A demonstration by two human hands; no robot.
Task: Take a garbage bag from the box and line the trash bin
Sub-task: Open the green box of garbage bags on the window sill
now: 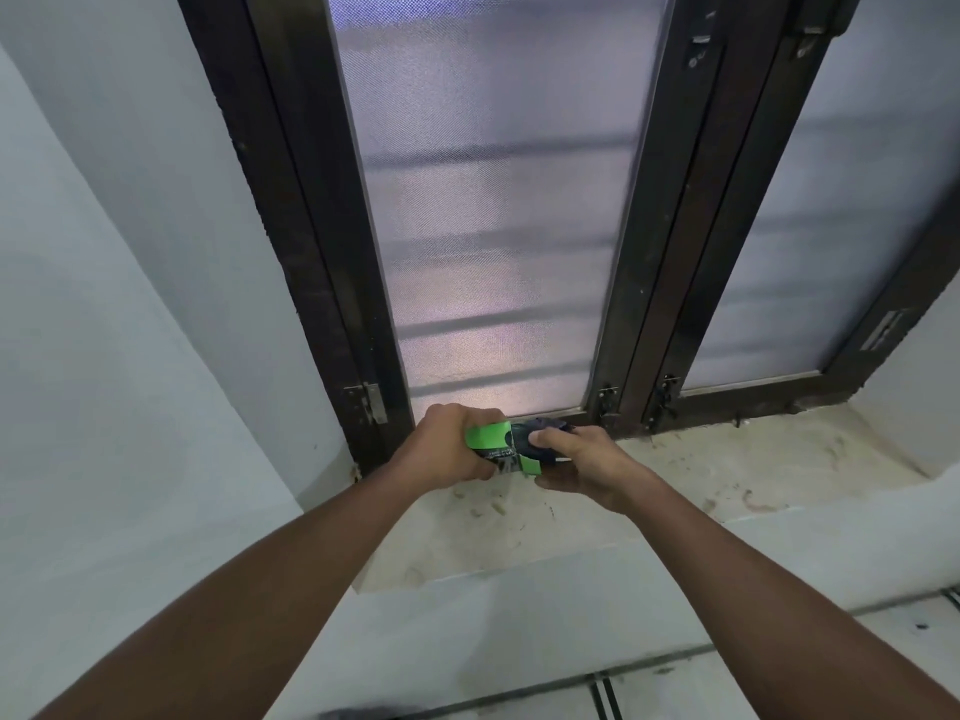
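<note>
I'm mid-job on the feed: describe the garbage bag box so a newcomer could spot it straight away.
Start at the dark-framed frosted window and drop to the pale stained sill below it. Over the sill's left end, the left hand grips the small box while the right hand pinches a dark roll of bags at its open end. It is the only bright green thing in view.

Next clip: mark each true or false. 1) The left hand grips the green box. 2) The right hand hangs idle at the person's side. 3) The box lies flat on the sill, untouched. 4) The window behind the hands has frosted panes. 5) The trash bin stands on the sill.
1) True: the left hand grips the green box.
2) False: the right hand pinches the dark bag roll at the box's end.
3) False: both hands hold it above the sill.
4) True: window.
5) False: no bin in view.
</note>
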